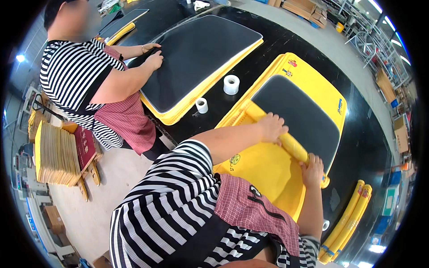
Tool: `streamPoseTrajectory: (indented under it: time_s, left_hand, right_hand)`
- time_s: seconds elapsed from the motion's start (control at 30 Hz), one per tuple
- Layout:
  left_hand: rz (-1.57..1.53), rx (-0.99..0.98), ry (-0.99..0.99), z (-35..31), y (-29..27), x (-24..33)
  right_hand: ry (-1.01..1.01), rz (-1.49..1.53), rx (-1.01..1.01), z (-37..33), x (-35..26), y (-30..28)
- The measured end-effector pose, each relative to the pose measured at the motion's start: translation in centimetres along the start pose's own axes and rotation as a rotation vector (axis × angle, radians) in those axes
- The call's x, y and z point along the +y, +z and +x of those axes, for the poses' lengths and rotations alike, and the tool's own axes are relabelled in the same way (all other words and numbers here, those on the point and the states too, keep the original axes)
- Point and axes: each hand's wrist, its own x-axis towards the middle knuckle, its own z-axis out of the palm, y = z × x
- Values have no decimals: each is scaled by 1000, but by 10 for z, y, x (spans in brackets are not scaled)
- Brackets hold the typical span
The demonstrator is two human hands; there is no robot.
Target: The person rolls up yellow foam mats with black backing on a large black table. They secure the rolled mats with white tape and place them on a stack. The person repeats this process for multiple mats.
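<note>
Curling over a smooth yellow cylindrical roll (293, 147), the person's left hand (272, 128) and right hand (313, 169) both grasp it; it lies across a flat, round-cornered yellow-and-black mat (315, 85) on the glossy black worktop (362, 147).

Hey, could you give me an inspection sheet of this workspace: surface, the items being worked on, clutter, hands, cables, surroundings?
Surface: black table, glossy.
Work items: yellow roll lying across a dark sheet and yellow mats; a second dark sheet lies over yellow layers farther left.
Clutter: larger white roll and smaller white roll between the stacks; a pair of yellow rolls at right.
Hands: left hand and right hand both on the yellow roll, fingers bent; firmness cannot be told.
Cables: nothing seen.
Surroundings: co-worker in a striped top at the farther stack; cardboard box at far right.
</note>
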Motion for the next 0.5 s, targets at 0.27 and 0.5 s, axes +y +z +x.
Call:
streamPoseTrajectory:
  time_s: [0.27, 0.5]
  left_hand:
    - [-158, -40, 41, -148, -6, 75]
    - [-277, 37, -477, -190, -22, 0]
  right_hand:
    - [-7, 71, -116, -147, -67, -6]
    - [192, -27, 98, -209, 5, -4]
